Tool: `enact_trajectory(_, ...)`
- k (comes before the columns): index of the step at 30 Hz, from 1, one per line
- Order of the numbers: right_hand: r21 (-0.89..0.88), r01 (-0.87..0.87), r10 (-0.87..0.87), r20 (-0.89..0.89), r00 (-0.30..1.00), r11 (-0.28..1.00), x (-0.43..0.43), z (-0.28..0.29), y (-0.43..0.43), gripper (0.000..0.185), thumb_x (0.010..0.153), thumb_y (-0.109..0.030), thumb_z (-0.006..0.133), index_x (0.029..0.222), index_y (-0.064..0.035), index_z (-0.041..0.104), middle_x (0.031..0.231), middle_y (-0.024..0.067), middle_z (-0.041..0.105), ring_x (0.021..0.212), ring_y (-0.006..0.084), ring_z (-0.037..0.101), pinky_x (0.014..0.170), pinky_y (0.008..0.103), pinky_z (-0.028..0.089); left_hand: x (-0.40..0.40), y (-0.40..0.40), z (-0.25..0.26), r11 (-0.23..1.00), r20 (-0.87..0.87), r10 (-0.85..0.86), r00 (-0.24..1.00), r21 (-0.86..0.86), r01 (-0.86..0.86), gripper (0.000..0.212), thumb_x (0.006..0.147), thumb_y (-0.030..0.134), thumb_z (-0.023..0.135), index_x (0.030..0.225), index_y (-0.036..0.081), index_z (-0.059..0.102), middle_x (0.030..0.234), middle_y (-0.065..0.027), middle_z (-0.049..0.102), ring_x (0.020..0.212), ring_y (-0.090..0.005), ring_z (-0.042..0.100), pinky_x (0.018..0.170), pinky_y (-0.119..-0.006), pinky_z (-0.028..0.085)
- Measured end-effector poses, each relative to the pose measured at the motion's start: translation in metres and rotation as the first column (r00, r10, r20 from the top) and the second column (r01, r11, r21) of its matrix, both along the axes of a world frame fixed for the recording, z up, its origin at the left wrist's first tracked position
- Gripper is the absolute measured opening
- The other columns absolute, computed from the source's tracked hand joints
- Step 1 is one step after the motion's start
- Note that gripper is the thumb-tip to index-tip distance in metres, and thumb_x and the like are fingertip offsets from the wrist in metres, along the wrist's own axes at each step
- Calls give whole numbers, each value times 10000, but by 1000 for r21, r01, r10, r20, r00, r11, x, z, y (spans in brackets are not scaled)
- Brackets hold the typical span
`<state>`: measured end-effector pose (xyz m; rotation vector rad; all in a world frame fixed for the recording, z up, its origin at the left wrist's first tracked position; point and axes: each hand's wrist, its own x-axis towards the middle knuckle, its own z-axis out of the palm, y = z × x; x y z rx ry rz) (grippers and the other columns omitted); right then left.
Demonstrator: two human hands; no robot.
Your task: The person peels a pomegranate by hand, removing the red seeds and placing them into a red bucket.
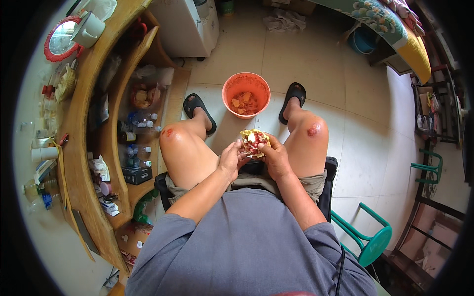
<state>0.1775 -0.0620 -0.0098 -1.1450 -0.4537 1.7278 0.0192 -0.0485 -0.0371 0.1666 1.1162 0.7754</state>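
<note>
A piece of pomegranate (254, 142), with red seeds and pale yellow pith showing, is held between both hands above the lap. My left hand (232, 157) supports it from the left with the fingers curled against its side. From the right, my right hand (274, 155) grips it, the thumb pressed onto the exposed seeds. Beyond the hands, an orange plastic bucket (246, 79) stands on the floor between the feet. Pieces of peel (244, 103) and reddish scraps lie in its bottom.
To the left runs a wooden shelf unit (124, 111) with plastic bottles (140, 119) and boxes. On its top are an enamel mug (89, 29) and a red-framed mirror (63, 39). A green stool (374, 244) stands at the right. A white appliance (177, 29) is at the back.
</note>
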Motion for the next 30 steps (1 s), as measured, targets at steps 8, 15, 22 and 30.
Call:
enact_trajectory(8, 13, 2, -2, 3, 1000, 1000, 0, -2, 1, 485, 880, -152, 667, 1323, -5, 536, 1132, 56, 647, 974, 120, 617, 829, 238, 493, 2, -3, 1, 997, -119, -77, 990, -12, 76, 142, 981, 131, 507, 1107, 118, 570, 994, -1, 669, 886, -115, 645, 801, -294, 523)
enact_trajectory(15, 11, -13, 13, 21, 1000, 1000, -1, -3, -2, 480, 873, -161, 672, 1312, -9, 550, 1115, 44, 651, 950, 109, 612, 796, 234, 489, -1, -5, -5, 998, -72, -63, 995, 10, 64, 167, 993, 162, 488, 1137, 110, 553, 1001, -10, 666, 844, -119, 650, 728, -270, 537)
enact_trajectory(22, 9, -21, 21, 28, 999, 1000, 2, -3, 0, 478, 870, -156, 669, 1309, -7, 551, 1115, 45, 653, 956, 108, 610, 804, 235, 488, 1, -2, 1, 997, -75, -72, 995, 14, 73, 245, 1023, 215, 401, 1190, 99, 537, 1079, -29, 653, 921, -137, 656, 773, -279, 542)
enact_trajectory(30, 18, -12, 12, -6, 1000, 1000, 0, 2, 1, 483, 883, -152, 667, 1316, 16, 534, 1155, 73, 641, 998, 128, 615, 864, 261, 497, 4, -1, -2, 995, -63, -92, 994, 35, 94, 218, 1008, 169, 443, 1177, 93, 558, 1068, -30, 665, 946, -140, 655, 821, -302, 543)
